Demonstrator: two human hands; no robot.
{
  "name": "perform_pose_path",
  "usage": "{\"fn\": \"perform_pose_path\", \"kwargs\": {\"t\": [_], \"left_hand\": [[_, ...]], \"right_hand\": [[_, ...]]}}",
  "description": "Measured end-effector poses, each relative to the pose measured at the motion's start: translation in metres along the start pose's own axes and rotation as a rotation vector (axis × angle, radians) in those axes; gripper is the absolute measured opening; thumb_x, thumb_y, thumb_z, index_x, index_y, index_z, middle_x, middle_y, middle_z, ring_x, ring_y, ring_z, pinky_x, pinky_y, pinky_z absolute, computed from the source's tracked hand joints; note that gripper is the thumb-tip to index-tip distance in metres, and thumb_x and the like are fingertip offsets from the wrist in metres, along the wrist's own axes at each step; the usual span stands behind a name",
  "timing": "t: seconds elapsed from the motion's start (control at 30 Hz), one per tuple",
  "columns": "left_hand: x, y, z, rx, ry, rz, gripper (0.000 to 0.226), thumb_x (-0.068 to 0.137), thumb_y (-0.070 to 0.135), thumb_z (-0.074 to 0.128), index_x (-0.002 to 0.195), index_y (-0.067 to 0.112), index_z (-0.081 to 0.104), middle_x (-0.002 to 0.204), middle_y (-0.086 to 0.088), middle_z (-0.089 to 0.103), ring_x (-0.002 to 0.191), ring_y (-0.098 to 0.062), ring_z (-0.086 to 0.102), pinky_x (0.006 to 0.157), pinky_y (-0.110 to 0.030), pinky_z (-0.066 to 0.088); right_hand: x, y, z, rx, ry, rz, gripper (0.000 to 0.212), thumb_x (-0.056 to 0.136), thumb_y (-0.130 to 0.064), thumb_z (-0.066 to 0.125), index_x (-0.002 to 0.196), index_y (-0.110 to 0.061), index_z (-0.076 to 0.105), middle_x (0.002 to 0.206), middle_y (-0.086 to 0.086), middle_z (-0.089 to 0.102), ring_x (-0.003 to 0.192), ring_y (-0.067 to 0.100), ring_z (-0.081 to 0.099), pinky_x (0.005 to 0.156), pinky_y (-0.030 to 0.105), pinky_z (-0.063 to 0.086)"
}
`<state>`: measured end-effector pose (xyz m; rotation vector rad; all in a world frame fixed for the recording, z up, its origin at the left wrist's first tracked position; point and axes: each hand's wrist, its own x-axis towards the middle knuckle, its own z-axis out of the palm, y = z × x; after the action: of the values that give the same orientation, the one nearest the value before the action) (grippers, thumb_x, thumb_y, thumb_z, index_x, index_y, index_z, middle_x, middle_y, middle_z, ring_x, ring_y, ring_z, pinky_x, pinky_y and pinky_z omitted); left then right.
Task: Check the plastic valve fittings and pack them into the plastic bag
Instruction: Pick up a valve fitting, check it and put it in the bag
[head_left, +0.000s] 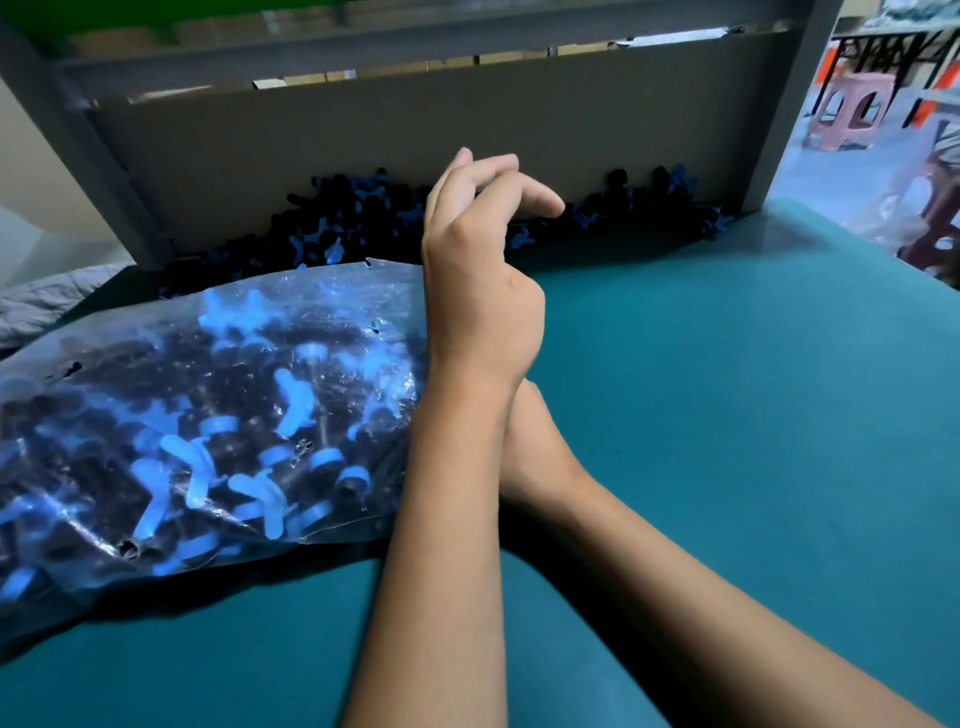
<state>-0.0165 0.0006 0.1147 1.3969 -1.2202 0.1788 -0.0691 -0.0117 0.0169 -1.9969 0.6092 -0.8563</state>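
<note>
Many valve fittings (218, 447) fill the plastic bag (208, 395); left hand (478, 291) relaxed, empty; right hand (524, 441) hidden, grip indeterminable: open mouth may spill if nudged.

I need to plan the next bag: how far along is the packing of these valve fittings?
Done: the plastic bag on the table already bulges with fittings. In hand: nothing visible; the left hand hangs loosely curled by the bag's right edge, hiding the right hand. Left: a pile of loose fittings lies against the cardboard wall.
</note>
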Motion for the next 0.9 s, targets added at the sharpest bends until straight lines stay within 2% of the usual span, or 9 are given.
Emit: {"fn": "perform_pose_path", "kwargs": {"t": [0.1, 0.17, 0.3, 0.47, 0.57, 0.73, 0.77, 0.83, 0.9], "left_hand": [[0.001, -0.003, 0.002, -0.008, 0.019, 0.030, 0.068, 0.057, -0.022, 0.027, 0.097, 0.004, 0.075, 0.121, -0.007, 0.066, 0.135, -0.014, 0.044, 0.117, -0.022, 0.031], [0.001, -0.004, 0.003, -0.006, 0.013, 0.033, 0.069, 0.055, -0.022, 0.026, 0.096, 0.004, 0.075, 0.119, -0.008, 0.067, 0.131, -0.011, 0.044, 0.118, -0.032, 0.034], [0.000, -0.004, 0.004, 0.008, -0.011, 0.029, 0.070, 0.052, -0.020, 0.025, 0.095, 0.004, 0.075, 0.118, -0.007, 0.068, 0.134, -0.019, 0.049, 0.116, -0.030, 0.035], [0.000, -0.006, 0.005, 0.016, -0.037, 0.015, 0.069, 0.052, -0.020, 0.027, 0.094, 0.005, 0.075, 0.119, -0.006, 0.068, 0.135, -0.022, 0.050, 0.114, -0.025, 0.035], [-0.001, -0.006, 0.006, 0.045, -0.036, 0.008, 0.064, 0.055, -0.020, 0.032, 0.094, 0.006, 0.075, 0.118, -0.004, 0.069, 0.130, -0.021, 0.053, 0.111, -0.023, 0.037], [-0.003, 0.001, 0.013, 0.079, -0.024, -0.010, 0.050, 0.065, -0.017, 0.043, 0.092, 0.010, 0.075, 0.115, 0.002, 0.070, 0.132, -0.020, 0.051, 0.105, -0.009, 0.030], [-0.004, 0.004, 0.016, 0.077, -0.015, -0.008, 0.048, 0.066, -0.016, 0.044, 0.091, 0.011, 0.075, 0.114, 0.003, 0.070, 0.132, -0.019, 0.051, 0.103, -0.006, 0.028], [-0.005, 0.007, 0.020, 0.067, 0.006, -0.002, 0.046, 0.067, -0.016, 0.046, 0.090, 0.012, 0.074, 0.113, 0.003, 0.070, 0.132, -0.018, 0.051, 0.100, -0.005, 0.028], [-0.006, 0.009, 0.023, 0.056, 0.017, 0.003, 0.044, 0.067, -0.015, 0.047, 0.088, 0.011, 0.074, 0.111, 0.003, 0.071, 0.130, -0.019, 0.053, 0.099, -0.005, 0.030]], "right_hand": [[-0.002, -0.002, 0.004, -0.063, 0.115, -0.003, 0.029, 0.073, -0.026, 0.056, 0.058, -0.014, 0.034, 0.050, -0.001, 0.039, 0.061, 0.006, 0.022, 0.045, 0.022, 0.024], [-0.001, 0.000, 0.006, 0.036, 0.162, 0.039, 0.028, 0.076, -0.024, 0.056, 0.060, -0.016, 0.034, 0.050, -0.011, 0.039, 0.056, 0.004, 0.024, 0.045, 0.019, 0.025], [0.000, 0.005, 0.005, 0.079, 0.007, 0.024, 0.025, 0.082, -0.013, 0.056, 0.068, 0.002, 0.040, 0.062, 0.017, 0.051, 0.065, 0.013, 0.032, 0.050, 0.049, 0.038], [0.000, 0.002, -0.002, 0.018, -0.086, -0.089, 0.026, 0.081, -0.011, 0.058, 0.062, -0.016, 0.041, 0.062, 0.007, 0.052, 0.062, 0.010, 0.037, 0.052, 0.049, 0.043], [0.003, 0.004, -0.008, 0.036, -0.075, -0.088, 0.027, 0.078, 0.005, 0.063, 0.063, -0.004, 0.043, 0.063, 0.017, 0.051, 0.063, 0.015, 0.034, 0.051, 0.050, 0.040], [0.000, -0.001, -0.015, 0.141, -0.046, -0.074, 0.042, 0.075, 0.001, 0.062, 0.057, -0.032, 0.044, 0.055, -0.020, 0.049, 0.054, -0.003, 0.038, 0.053, 0.013, 0.034], [0.000, 0.000, -0.017, 0.134, -0.022, -0.066, 0.035, 0.074, -0.003, 0.061, 0.057, -0.028, 0.042, 0.056, -0.019, 0.049, 0.055, -0.003, 0.037, 0.052, 0.016, 0.034], [0.001, 0.006, -0.021, 0.137, 0.021, -0.040, 0.025, 0.072, -0.010, 0.058, 0.059, -0.015, 0.038, 0.059, -0.006, 0.044, 0.064, 0.005, 0.031, 0.051, 0.042, 0.036], [0.002, 0.011, -0.023, 0.128, 0.027, -0.042, 0.026, 0.072, -0.012, 0.057, 0.062, -0.007, 0.033, 0.063, 0.008, 0.040, 0.069, 0.016, 0.028, 0.053, 0.052, 0.035]]}}
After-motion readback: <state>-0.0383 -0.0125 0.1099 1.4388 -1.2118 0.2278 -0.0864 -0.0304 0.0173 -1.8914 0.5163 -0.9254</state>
